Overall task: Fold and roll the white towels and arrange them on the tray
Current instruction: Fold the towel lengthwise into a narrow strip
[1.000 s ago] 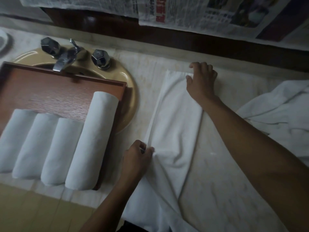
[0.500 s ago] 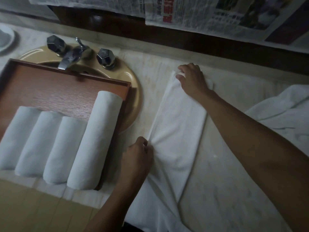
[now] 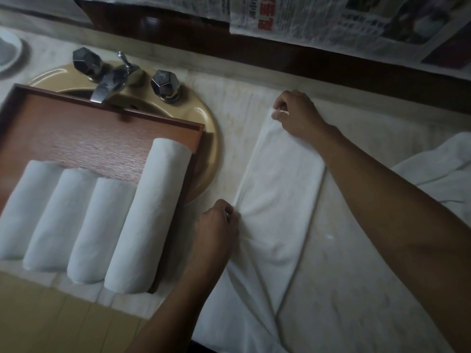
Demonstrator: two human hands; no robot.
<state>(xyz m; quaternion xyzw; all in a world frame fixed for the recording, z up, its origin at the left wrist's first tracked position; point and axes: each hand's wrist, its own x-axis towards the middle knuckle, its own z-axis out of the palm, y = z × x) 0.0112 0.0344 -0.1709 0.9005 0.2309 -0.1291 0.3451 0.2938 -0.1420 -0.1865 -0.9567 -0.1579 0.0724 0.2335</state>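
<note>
A white towel (image 3: 277, 189) lies folded lengthwise on the pale counter, its near end hanging over the front edge. My right hand (image 3: 297, 115) pinches the towel's far left corner. My left hand (image 3: 216, 225) pinches the left folded edge about halfway down, where the cloth bunches into creases. On the left, a brown wooden tray (image 3: 76, 128) rests over the sink. Several rolled white towels (image 3: 107, 220) lie side by side in its near half.
A tan sink basin (image 3: 206, 138) with a chrome faucet (image 3: 109, 82) sits under the tray. More loose white towels (image 3: 438, 171) are heaped at the right. Newspaper (image 3: 331, 19) hangs along the back wall. A white dish (image 3: 7, 54) is at far left.
My right hand slid left along the towel's far end and went from lying flat on it to pinching its corner. My left hand kept its grip on the left edge.
</note>
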